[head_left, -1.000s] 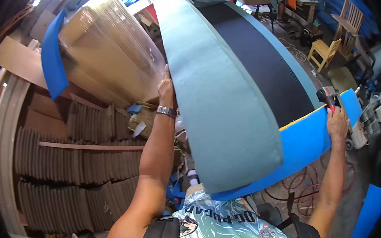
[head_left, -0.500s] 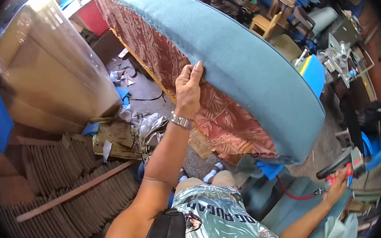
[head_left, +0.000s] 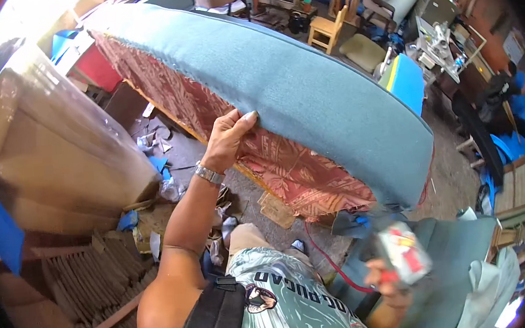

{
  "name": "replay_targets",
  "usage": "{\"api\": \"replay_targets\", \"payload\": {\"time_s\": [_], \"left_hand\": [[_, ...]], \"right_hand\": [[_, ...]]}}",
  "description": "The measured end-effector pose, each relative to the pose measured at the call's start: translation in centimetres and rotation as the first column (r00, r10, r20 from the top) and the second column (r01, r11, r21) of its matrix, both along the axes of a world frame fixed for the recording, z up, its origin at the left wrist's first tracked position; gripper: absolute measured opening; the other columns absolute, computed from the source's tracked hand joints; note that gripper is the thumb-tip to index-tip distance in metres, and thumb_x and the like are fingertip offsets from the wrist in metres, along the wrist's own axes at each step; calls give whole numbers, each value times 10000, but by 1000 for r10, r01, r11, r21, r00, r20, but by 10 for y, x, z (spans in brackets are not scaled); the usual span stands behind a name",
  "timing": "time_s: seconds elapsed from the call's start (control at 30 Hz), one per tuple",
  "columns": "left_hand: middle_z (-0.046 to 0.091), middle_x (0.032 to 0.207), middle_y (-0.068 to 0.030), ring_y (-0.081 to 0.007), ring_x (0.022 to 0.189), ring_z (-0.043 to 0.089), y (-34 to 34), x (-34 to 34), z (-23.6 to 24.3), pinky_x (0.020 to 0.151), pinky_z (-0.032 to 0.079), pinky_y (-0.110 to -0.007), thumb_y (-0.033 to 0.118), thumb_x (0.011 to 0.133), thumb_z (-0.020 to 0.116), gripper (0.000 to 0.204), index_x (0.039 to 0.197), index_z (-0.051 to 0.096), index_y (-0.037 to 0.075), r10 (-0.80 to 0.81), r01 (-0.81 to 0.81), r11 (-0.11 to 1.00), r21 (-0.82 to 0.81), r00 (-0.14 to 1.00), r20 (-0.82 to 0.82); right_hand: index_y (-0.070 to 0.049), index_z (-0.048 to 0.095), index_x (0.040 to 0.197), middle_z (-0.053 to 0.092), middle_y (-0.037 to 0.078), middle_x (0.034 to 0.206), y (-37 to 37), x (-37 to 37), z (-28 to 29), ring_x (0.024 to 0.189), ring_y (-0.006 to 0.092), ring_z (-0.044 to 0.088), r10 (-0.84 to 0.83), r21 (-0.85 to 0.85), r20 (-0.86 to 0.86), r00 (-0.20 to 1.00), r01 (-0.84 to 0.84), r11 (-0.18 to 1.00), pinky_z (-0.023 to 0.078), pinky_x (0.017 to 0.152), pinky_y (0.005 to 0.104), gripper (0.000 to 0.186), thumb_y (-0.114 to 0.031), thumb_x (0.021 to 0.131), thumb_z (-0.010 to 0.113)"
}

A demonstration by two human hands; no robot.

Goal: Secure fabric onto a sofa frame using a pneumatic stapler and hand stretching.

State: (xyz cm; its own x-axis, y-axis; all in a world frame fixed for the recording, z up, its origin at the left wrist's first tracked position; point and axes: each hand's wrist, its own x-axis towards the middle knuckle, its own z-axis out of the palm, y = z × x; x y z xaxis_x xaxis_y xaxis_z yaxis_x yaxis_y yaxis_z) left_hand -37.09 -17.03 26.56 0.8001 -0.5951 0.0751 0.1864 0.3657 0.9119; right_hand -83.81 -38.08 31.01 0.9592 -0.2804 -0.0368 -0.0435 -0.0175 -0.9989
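Observation:
A long, curved sofa part (head_left: pixel 304 73) stretches across the middle, teal fabric over its top and side. Old red patterned fabric (head_left: pixel 304 173) shows along its inner face, above a thin yellowish edge. My left hand (head_left: pixel 229 139), wearing a metal watch, pinches the teal fabric's edge where it meets the red cloth. My right hand (head_left: pixel 389 287) grips a blurred air staple gun (head_left: pixel 402 253) below the sofa part's right end, apart from it. A red air hose (head_left: pixel 334 264) runs close by.
Left stands a large plastic-wrapped brown piece (head_left: pixel 60 138), with stacked ribbed brown strips (head_left: pixel 91 279) below it. Teal upholstery (head_left: pixel 451 253) lies at lower right. A small wooden chair (head_left: pixel 327 30) and a cluttered bench are farther back. Scraps litter the floor (head_left: pixel 247 206).
My right hand has swung the staple gun leftward, nearer my body and the sofa part's lower end. My left hand keeps its pinch on the teal fabric. The whole view has shifted.

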Motion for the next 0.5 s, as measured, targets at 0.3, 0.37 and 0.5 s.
{"api": "replay_targets", "payload": {"time_s": [0.3, 0.37, 0.5], "left_hand": [[570, 701, 72, -12, 645, 441, -6, 19, -4, 541, 362, -221, 217, 983, 758, 346, 736, 601, 33, -52, 42, 998, 49, 975, 214], [553, 690, 75, -16, 640, 416, -4, 19, -5, 532, 359, -228, 209, 995, 747, 370, 723, 567, 35, -74, 60, 996, 68, 973, 219], [652, 718, 13, -20, 593, 515, 3, 28, 1, 479, 377, -231, 253, 1004, 732, 328, 815, 653, -3, -210, 201, 976, 85, 971, 116]], "right_hand": [[-39, 540, 1192, 721, 200, 962, 184, 216, -38, 886, 396, 740, -507, -432, 237, 829, 557, 709, 571, 776, 443, 584, -192, 728, 860], [1, 505, 1351, 719, 206, 1098, 209, 243, -42, 1010, 367, 727, -579, -420, 238, 780, 620, 662, 560, 889, 430, 749, -186, 723, 869], [43, 546, 1380, 713, 196, 1181, 230, 285, -52, 1073, 336, 718, -449, -720, 354, 820, 546, 429, 552, 958, 437, 726, -161, 753, 849]]}}
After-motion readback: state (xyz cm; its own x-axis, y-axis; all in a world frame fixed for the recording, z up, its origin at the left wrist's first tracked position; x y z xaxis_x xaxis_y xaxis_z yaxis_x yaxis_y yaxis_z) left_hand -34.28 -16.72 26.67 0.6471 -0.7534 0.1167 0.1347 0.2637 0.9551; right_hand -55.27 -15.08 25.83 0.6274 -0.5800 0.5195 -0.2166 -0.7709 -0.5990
